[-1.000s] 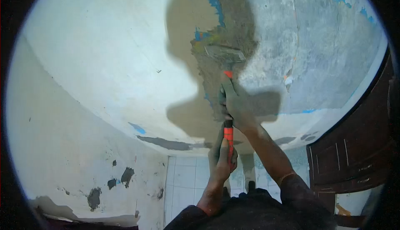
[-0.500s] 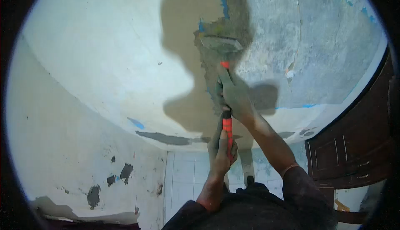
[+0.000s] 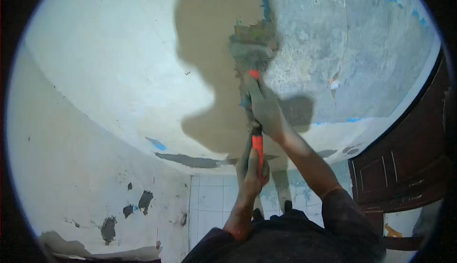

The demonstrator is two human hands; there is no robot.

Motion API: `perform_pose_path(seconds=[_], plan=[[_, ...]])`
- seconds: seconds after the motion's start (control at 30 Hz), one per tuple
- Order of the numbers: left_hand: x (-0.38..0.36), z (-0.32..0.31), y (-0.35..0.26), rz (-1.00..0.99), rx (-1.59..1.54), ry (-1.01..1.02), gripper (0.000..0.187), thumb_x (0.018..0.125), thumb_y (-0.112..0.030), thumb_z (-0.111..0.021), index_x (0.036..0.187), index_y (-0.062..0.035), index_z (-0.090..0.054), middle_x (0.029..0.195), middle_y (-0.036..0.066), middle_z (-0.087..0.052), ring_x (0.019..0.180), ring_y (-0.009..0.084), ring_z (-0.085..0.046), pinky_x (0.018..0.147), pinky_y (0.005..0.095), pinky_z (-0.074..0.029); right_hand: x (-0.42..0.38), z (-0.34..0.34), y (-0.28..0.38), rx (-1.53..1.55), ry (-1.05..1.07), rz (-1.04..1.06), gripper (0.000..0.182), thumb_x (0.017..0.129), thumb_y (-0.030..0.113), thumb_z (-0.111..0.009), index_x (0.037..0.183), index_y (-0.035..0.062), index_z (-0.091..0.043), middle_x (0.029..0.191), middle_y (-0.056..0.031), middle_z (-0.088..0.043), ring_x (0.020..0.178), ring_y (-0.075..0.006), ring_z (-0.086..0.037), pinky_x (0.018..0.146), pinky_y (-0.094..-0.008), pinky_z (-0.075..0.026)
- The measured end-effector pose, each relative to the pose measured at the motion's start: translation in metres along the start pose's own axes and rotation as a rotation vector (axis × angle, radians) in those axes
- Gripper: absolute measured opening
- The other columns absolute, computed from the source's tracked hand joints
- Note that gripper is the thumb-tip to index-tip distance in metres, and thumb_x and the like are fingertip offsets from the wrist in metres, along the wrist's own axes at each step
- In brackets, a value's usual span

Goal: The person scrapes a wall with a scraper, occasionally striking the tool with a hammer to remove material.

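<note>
Both my hands are wrapped round a long-handled wall scraper, its red and black handle (image 3: 257,144) pointing up toward the wall. My left hand (image 3: 252,165) grips the lower red section near my body. Higher up, my right hand (image 3: 266,113) is closed around the shaft, just below a red collar. The wide blade (image 3: 252,54) is blurred and lies against the wall at the ragged edge between pale paint (image 3: 119,58) and bare grey plaster (image 3: 309,39). Part of the shaft is hidden by my fingers.
Dark wooden cabinets (image 3: 402,167) stand at the right. The side wall (image 3: 85,167) at left has several dark chipped patches. White floor tiles (image 3: 209,201) lie below, with my feet on them. My shadow (image 3: 204,48) falls across the work area.
The blade has slid slightly down and left against the wall, and more of the dark patch shows above it. Both hands keep their grip; the view has shifted a little.
</note>
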State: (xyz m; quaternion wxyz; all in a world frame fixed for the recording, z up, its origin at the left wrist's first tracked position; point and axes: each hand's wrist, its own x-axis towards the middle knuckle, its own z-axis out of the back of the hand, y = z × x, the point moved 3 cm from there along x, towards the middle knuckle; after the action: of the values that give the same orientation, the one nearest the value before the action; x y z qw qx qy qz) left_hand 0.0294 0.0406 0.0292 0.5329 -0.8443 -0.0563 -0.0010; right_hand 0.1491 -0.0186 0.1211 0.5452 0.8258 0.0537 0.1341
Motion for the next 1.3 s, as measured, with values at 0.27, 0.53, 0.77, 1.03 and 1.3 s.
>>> perform_pose_path(seconds=[0.27, 0.53, 0.77, 1.03, 1.3], plan=[[0.009, 0.009, -0.006, -0.017, -0.006, -0.028, 0.056, 0.102, -0.035, -0.04, 0.144, 0.0019, -0.032, 0.06, -0.002, -0.042, 0.042, 0.005, -0.035, 0.036, 0.0222, -0.031, 0.008, -0.012, -0.002, -0.005, -0.08, -0.112, 0.038, 0.099, 0.044, -0.044, 0.076, 0.0145, -0.041, 0.056, 0.0054, -0.034, 0.04, -0.0055, -0.03, 0.035, -0.0238, -0.024], [0.013, 0.033, -0.006, -0.054, 0.102, -0.02, 0.045, 0.101, -0.04, -0.043, 0.13, -0.0066, -0.05, 0.061, -0.002, -0.044, 0.044, 0.0049, -0.038, 0.038, 0.0217, -0.03, 0.013, -0.019, -0.016, -0.081, -0.148, 0.0, 0.043, 0.098, 0.05, -0.045, 0.073, 0.016, -0.038, 0.056, 0.006, -0.033, 0.04, -0.0046, -0.027, 0.035, -0.0232, -0.022], [0.018, 0.043, -0.008, -0.012, 0.168, 0.035, 0.049, 0.101, -0.042, -0.045, 0.134, -0.0054, -0.049, 0.067, -0.001, -0.047, 0.052, 0.0052, -0.045, 0.042, 0.0215, -0.034, 0.014, -0.016, -0.014, -0.004, -0.184, -0.034, 0.043, 0.098, 0.05, -0.047, 0.075, 0.0151, -0.039, 0.056, 0.0066, -0.03, 0.04, -0.0043, -0.025, 0.036, -0.0226, -0.021], [0.025, 0.036, -0.015, -0.152, 0.163, 0.038, 0.042, 0.096, -0.044, -0.053, 0.113, -0.0058, -0.054, 0.068, -0.002, -0.05, 0.051, 0.0074, -0.046, 0.041, 0.0226, -0.036, 0.015, -0.021, 0.009, 0.089, -0.17, -0.043, 0.043, 0.098, 0.05, -0.045, 0.074, 0.0155, -0.04, 0.055, 0.0071, -0.033, 0.038, -0.0048, -0.025, 0.034, -0.0221, -0.02], [0.028, 0.03, -0.017, 0.006, 0.086, 0.156, 0.041, 0.099, -0.045, -0.046, 0.099, -0.0058, -0.057, 0.066, -0.001, -0.046, 0.047, 0.0061, -0.04, 0.039, 0.0221, -0.029, 0.011, -0.014, 0.011, 0.095, -0.187, -0.069, 0.039, 0.096, 0.051, -0.048, 0.081, 0.0151, -0.045, 0.058, 0.0078, -0.033, 0.041, -0.0034, -0.028, 0.036, -0.0219, -0.021]])
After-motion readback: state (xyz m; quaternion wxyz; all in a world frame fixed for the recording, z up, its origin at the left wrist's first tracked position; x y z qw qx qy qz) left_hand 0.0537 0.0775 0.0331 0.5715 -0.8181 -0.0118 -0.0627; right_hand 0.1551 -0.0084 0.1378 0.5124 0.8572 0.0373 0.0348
